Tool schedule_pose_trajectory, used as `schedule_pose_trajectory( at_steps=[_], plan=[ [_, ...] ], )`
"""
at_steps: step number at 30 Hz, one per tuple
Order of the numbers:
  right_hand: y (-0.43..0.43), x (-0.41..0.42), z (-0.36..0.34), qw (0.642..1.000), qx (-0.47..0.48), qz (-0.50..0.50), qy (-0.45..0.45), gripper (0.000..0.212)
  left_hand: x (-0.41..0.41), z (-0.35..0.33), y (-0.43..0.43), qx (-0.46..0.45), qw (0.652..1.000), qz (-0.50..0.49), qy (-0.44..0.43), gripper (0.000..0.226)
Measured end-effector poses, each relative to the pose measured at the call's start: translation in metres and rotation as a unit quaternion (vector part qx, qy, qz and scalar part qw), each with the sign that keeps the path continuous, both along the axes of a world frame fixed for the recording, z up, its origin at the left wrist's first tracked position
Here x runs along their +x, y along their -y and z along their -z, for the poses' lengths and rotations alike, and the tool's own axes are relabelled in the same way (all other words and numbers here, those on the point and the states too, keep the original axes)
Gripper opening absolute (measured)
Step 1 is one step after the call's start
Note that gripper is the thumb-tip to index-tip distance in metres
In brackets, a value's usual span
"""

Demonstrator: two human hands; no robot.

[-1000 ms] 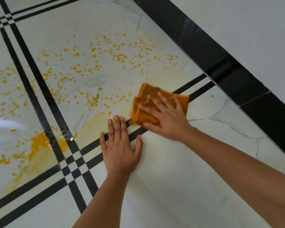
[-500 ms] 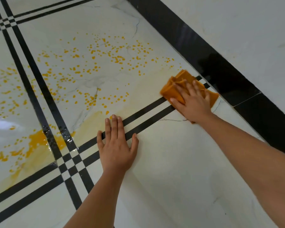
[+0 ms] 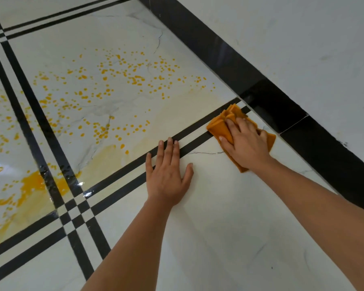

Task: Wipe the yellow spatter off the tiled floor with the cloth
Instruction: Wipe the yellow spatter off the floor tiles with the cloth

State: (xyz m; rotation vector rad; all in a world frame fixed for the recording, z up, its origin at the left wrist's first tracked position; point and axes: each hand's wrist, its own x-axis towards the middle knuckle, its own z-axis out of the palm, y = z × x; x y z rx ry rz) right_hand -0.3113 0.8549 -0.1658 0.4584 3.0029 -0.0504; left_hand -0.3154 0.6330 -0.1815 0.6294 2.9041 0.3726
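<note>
Right hand (image 3: pixel 247 143) lies palm-down on the orange cloth (image 3: pixel 222 126), fingers (image 3: pixel 231 124) spread flat over it, pressing rather than curled around it. Cloth is bunched, sitting on the white tiled floor (image 3: pixel 219 238) at the end of the double black stripe (image 3: pixel 189 141), just beside the black skirting (image 3: pixel 271 103) at the wall's foot. Left hand (image 3: pixel 168 175) is flat on the floor, fingers open and extended, tips across the stripe, holding nothing. Yellow spatter (image 3: pixel 118 80) dots the tile beyond the stripe; a thicker wet yellow patch (image 3: pixel 33 183) lies far left. Pale yellow smear runs along the stripe.
</note>
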Motion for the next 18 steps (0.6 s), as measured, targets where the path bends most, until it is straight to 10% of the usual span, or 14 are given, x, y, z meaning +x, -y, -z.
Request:
schedule_pose_trajectory(
  at_steps=[18],
  plan=[
    [0.001,-0.014,0.0,0.998,0.011,0.057,0.005,0.054,0.003,0.003,-0.003,-0.009,1.0,-0.008,-0.014,0.072]
  ],
)
